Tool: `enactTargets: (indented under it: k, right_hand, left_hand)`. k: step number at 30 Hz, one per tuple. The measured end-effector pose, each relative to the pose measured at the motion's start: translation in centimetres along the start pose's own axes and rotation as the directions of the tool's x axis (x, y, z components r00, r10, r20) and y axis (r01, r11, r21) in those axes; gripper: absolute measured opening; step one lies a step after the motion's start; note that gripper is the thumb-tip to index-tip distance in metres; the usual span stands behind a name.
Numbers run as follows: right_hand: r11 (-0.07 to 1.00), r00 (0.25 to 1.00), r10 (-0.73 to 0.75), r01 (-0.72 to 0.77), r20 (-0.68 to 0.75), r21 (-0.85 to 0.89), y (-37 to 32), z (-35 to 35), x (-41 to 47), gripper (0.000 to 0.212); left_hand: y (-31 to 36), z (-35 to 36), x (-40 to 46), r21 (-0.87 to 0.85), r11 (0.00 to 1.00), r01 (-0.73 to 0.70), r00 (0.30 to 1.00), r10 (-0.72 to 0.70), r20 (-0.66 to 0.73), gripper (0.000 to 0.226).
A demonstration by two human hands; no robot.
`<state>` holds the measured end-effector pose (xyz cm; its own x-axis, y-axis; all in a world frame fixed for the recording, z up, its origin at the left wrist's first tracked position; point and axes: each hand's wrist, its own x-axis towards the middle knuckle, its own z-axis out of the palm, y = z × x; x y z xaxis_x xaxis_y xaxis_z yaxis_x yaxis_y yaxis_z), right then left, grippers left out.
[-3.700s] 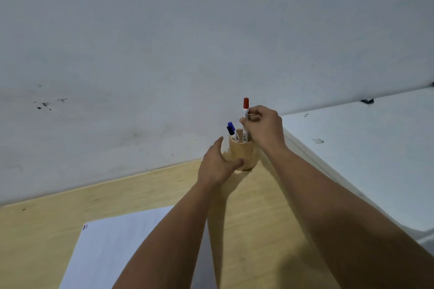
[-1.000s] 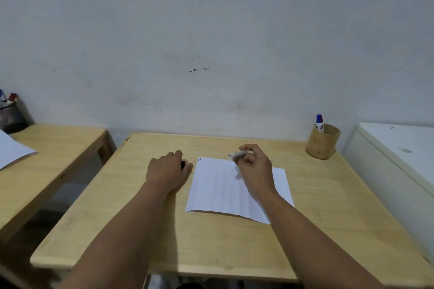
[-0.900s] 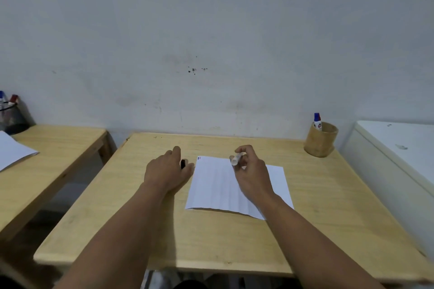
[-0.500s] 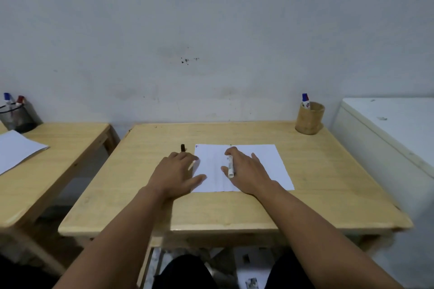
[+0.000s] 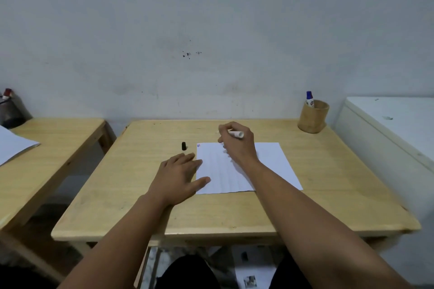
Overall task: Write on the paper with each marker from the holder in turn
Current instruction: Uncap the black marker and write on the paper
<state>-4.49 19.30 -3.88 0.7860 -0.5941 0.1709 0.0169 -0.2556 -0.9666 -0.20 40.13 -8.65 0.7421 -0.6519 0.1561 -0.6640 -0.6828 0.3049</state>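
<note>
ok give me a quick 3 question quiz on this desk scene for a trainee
1. True or false: the right hand holds a marker over the paper.
2. Which marker colour shows in the wooden holder? A red, B blue, C green.
3. Fill in: the black cap lies on the table, to the ____ of the paper.

Key: 1 true; 2 B; 3 left. The left hand rests flat at the paper's left edge.

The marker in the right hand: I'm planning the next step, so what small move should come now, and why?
Probably lower the marker tip onto the paper to write. The right hand holds it over the sheet's top edge, a black cap lies beside the sheet, and the left hand rests flat at its left edge.
</note>
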Motion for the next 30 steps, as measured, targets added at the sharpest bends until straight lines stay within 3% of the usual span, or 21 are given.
enactTargets:
  k: [2, 5, 10, 17, 30]
  right_hand:
    - [0.997, 0.998, 0.058, -0.058, -0.004, 0.047, -0.3, 1.5, 0.9, 0.029]
    - [0.989, 0.992, 0.125, -0.127, 0.029, 0.074, -0.1, 3.4, 2.0, 0.021]
    - [0.992, 0.992, 0.119, -0.117, 0.033, -0.047, 1.7, 5.5, 2.4, 0.040]
    - [0.982, 0.982, 0.181, -0.183, 0.049, 0.045, 3.4, 5.6, 2.4, 0.027]
    - [0.987, 0.987, 0.160, -0.160, 0.023, 0.014, 4.1, 6.0, 2.8, 0.029]
  left_hand:
    - [-0.3, 0.1, 0.2, -0.014, 1.000, -0.001, 1.000, 0.001, 0.005, 0.075]
    - [-0.4, 0.1, 0.3, -0.020, 1.000, -0.007, 1.000, 0.007, 0.003, 0.074]
    - [-0.3, 0.0, 0.3, -0.008, 1.000, -0.010, 1.000, 0.010, -0.007, 0.070]
    - [-1.0, -0.6, 0.0, 0.108, 0.994, -0.002, 0.990, -0.013, 0.138, 0.099]
    - [-1.0, -0.3, -0.3, 0.087, 0.995, 0.049, 0.994, -0.057, 0.092, 0.104]
